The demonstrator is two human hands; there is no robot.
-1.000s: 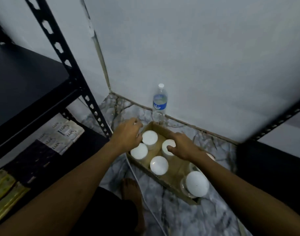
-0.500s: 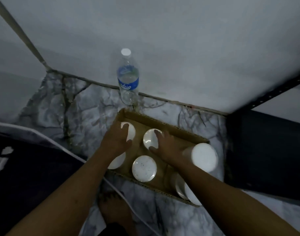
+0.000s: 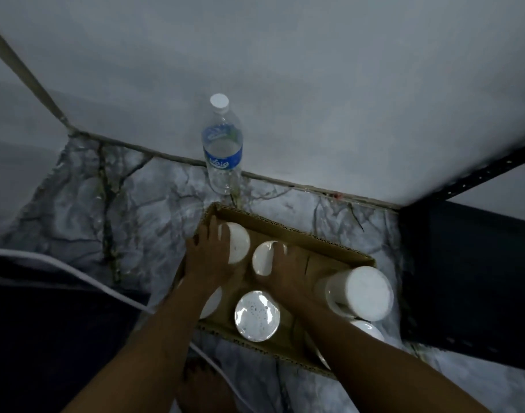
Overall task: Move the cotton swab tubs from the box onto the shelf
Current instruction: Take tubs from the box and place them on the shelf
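Observation:
A shallow cardboard box (image 3: 288, 226) lies on the marble floor and holds several round cotton swab tubs with white lids. My left hand (image 3: 212, 256) grips the far-left tub (image 3: 239, 241), fingers curled over its lid. My right hand (image 3: 286, 271) grips the tub (image 3: 262, 257) beside it, fingertips over its far edge. A shiny-lidded tub (image 3: 256, 315) stands at the box's near side between my forearms. A taller tub (image 3: 364, 293) stands at the right end. Another lid (image 3: 367, 327) peeks out below it.
A water bottle (image 3: 223, 150) with a blue label stands against the wall behind the box. A dark shelf unit (image 3: 470, 281) with a perforated black post stands at the right. A white cable (image 3: 76, 272) crosses the floor at the left beside a dark surface.
The view has swung right and come closer, so the left shelf has left the frame. Both hands have settled deeper onto the two far tubs.

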